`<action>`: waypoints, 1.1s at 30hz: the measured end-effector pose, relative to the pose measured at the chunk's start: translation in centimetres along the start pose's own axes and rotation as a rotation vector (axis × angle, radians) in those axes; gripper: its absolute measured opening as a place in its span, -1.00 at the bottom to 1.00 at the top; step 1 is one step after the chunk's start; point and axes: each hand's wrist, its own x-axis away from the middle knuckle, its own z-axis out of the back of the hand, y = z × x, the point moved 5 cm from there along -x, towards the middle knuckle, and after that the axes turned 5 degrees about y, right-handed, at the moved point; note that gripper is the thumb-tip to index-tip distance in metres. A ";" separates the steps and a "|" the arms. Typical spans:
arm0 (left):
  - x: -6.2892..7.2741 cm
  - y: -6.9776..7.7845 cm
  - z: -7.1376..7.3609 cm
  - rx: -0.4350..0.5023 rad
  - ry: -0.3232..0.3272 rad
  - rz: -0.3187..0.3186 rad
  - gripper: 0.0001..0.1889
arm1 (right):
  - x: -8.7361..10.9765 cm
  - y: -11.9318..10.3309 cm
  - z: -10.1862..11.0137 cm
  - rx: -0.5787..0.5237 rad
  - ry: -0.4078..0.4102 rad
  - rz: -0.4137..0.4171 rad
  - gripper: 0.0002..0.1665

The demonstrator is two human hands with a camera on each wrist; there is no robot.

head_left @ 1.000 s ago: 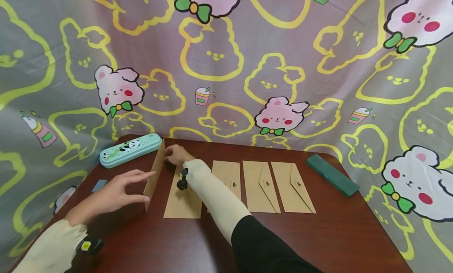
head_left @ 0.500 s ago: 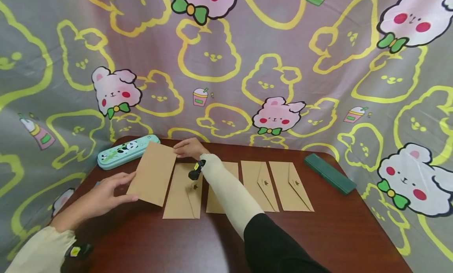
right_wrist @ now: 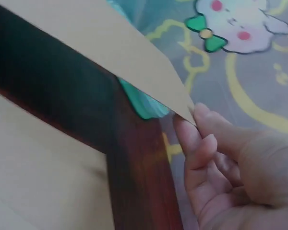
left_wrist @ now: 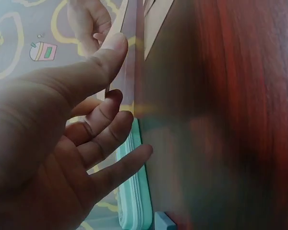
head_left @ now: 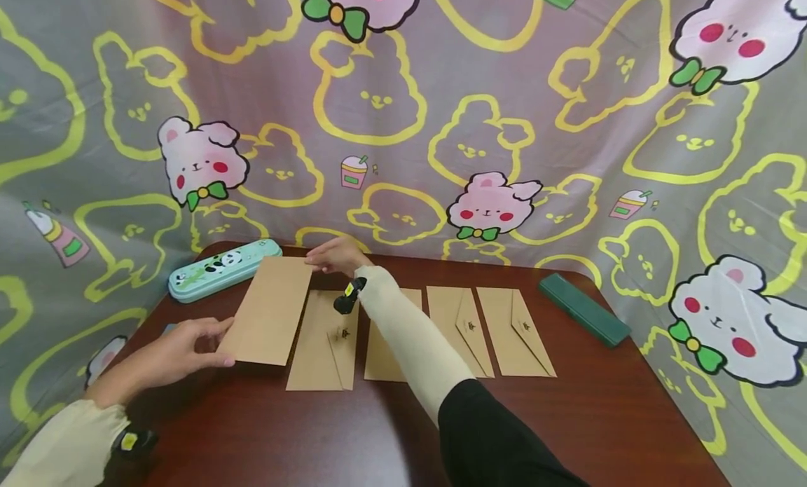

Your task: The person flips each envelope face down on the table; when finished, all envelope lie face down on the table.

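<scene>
A plain brown kraft envelope (head_left: 267,312) is held just above the table with its blank side up, tilted. My left hand (head_left: 179,354) pinches its near left corner; in the left wrist view, the thumb (left_wrist: 110,55) lies on one side of the edge, with the other fingers spread below. At the far right corner, my right hand (head_left: 337,256) pinches it between thumb and fingers, as the right wrist view shows of the envelope (right_wrist: 110,48). Right beside it lies a flap-side-up envelope (head_left: 318,361). Another envelope (head_left: 381,357) is partly hidden under the right forearm.
Two more envelopes (head_left: 460,333) (head_left: 517,333) continue the row to the right. A mint panda pencil case (head_left: 223,270) sits at the back left, a dark green case (head_left: 583,308) at the right. A small blue piece (left_wrist: 163,221) lies near the left hand. A patterned curtain (head_left: 391,214) borders the table.
The held envelope has turned from nearly edge-on to lying flatter, blank face up. My right hand has moved right and slightly back, and my left hand has shifted left and lower.
</scene>
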 end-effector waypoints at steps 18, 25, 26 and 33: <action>-0.8 -2.3 -2.0 -0.206 -0.164 0.127 -0.13 | 2.0 1.4 -5.7 1.127 -0.041 0.334 -0.74; -1.4 -2.1 -2.1 -0.198 -0.227 0.205 -0.16 | 2.5 0.6 -5.6 1.145 -0.080 0.360 -0.71; -1.4 -2.1 -2.2 -0.195 -0.238 0.215 -0.16 | 2.7 0.6 -5.6 1.144 -0.091 0.360 -0.70; -1.0 -0.8 -2.3 -0.273 -0.197 0.164 -0.14 | 4.1 -0.1 -3.2 1.102 -0.142 0.340 -0.58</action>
